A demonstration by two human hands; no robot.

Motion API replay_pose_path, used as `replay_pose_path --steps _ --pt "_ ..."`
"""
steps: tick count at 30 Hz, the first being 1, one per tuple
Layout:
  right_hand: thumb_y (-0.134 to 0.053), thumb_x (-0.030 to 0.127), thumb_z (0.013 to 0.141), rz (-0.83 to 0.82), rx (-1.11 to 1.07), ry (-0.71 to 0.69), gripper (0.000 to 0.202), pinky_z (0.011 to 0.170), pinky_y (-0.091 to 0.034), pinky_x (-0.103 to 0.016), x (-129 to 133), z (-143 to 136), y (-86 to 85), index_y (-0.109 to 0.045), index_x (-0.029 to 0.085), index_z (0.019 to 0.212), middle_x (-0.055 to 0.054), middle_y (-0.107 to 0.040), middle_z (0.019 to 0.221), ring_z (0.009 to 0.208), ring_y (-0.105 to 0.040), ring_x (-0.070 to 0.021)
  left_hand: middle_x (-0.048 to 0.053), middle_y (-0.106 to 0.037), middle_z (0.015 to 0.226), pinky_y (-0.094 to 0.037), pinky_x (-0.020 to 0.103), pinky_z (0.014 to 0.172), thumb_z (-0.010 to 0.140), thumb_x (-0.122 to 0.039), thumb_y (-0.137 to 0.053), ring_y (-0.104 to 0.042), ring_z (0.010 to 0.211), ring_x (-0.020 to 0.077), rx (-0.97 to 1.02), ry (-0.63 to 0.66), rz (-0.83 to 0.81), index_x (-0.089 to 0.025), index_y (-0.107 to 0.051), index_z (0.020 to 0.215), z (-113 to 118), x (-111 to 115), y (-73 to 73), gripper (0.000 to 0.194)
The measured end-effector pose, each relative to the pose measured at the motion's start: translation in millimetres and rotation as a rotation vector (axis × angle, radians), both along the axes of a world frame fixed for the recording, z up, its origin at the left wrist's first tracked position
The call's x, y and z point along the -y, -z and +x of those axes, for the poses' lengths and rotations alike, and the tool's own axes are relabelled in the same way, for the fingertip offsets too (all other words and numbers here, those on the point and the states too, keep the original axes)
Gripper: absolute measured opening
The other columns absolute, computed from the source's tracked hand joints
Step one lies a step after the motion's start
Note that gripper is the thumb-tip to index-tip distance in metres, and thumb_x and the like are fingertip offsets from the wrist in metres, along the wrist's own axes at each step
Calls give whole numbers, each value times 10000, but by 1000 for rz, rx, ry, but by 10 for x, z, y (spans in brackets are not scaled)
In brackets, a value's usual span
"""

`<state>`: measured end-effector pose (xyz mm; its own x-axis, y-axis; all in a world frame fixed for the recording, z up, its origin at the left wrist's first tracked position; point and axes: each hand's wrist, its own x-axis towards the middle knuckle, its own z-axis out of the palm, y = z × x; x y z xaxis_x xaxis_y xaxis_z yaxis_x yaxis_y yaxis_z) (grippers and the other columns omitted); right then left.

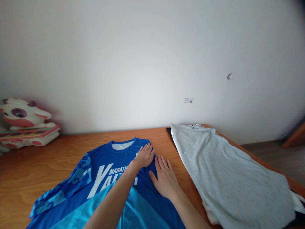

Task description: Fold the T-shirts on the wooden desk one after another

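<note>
A blue T-shirt (102,159) with white lettering and a lighter blue lower part lies spread, front up, on the wooden table (78,140). Its patterned sleeve reaches out to the left; the other sleeve is not seen spread out on the right. My left hand (144,156) lies flat on the shirt near its right shoulder, fingers stretched. Just beside it, my right hand (164,176) rests palm down along the shirt's right edge, fingers extended and thumb apart. Neither hand holds anything. My left forearm covers part of the lettering.
To the right, a light grey garment (228,175) lies flat over other clothes, with black and white cloth peeking out at its edges. A toy cow with a keyboard (28,124) stands at the far left. A white wall (133,70) rises behind the table.
</note>
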<state>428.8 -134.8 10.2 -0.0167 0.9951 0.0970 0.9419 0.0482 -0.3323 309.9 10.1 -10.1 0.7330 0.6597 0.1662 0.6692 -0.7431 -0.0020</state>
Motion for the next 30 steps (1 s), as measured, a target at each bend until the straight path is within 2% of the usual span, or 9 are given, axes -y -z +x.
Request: replay_pose_path --steps 4,8,11,14,17,20,24,27,30 --pt "-305 540 1012 8 -20 0 742 1251 -105 -526 4 -2 13 -300 42 1563 -162 -197 1644 1539 -165 -314 238 -385 1571 -313 611 1158 1041 -324 -271 -342 1477 360 35 -100 -8 -73 -464 1473 68 -246 27 535" --pt "-291 550 1014 14 -42 7 744 1251 -105 -527 0 -1 29 -288 55 1569 -150 -180 1649 1544 -145 -305 186 -384 1589 -263 599 1188 1031 -335 -295 -320 1492 335 77 -151 -22 -127 -434 1506 69 -311 69 537" --pt "-296 557 1011 8 -35 9 747 1251 -93 -521 -1 -2 20 -295 62 1569 -147 -182 1651 1545 -140 -308 190 -398 1583 -293 567 1188 1012 -280 -302 -326 1492 326 116 -184 -21 -98 -405 1519 54 -291 25 549" --pt "-303 558 1009 -7 -25 10 756 1252 -90 -518 5 -6 -11 -294 46 1565 -160 -194 1648 1544 -143 -313 211 -405 1577 -307 493 1200 956 -175 -345 -327 1492 313 147 -184 0 -29 -425 1490 62 -220 -91 559" --pt "-301 554 1010 -16 -12 11 757 1251 -89 -521 14 -9 -40 -306 32 1559 -177 -220 1640 1541 -159 -316 169 -540 1485 -358 408 1180 925 -140 -393 -466 1406 271 144 -119 6 -87 -559 1389 126 -104 -193 496" --pt "-293 538 1013 -6 2 5 735 1249 -102 -524 23 -13 -50 -328 43 1555 -176 -245 1636 1534 -191 -314 164 -619 1397 -423 457 1127 955 -191 -394 -547 1331 294 112 -53 -13 -140 -645 1287 211 -3 -191 419" --pt "-291 543 1011 -12 0 3 743 1248 -111 -535 36 -24 -52 -328 37 1554 -170 -238 1640 1534 -191 -318 218 -478 1523 -354 600 1141 984 -253 -373 -396 1443 388 77 -6 -30 -82 -570 1378 237 21 -85 473" --pt "-307 550 1006 -30 -6 2 747 1245 -112 -544 55 -25 -63 -324 47 1558 -179 -239 1638 1537 -174 -323 207 -407 1570 -270 587 1191 1018 -256 -302 -294 1500 344 94 16 -30 -92 -484 1458 188 -23 -25 504" --pt "-328 553 1000 -35 -12 -19 719 1237 -122 -564 76 -13 -87 -347 104 1562 -176 -235 1642 1534 -185 -330 171 -395 1585 -251 541 1212 1033 -267 -280 -272 1515 281 118 37 -43 -138 -430 1502 132 -86 -4 509"
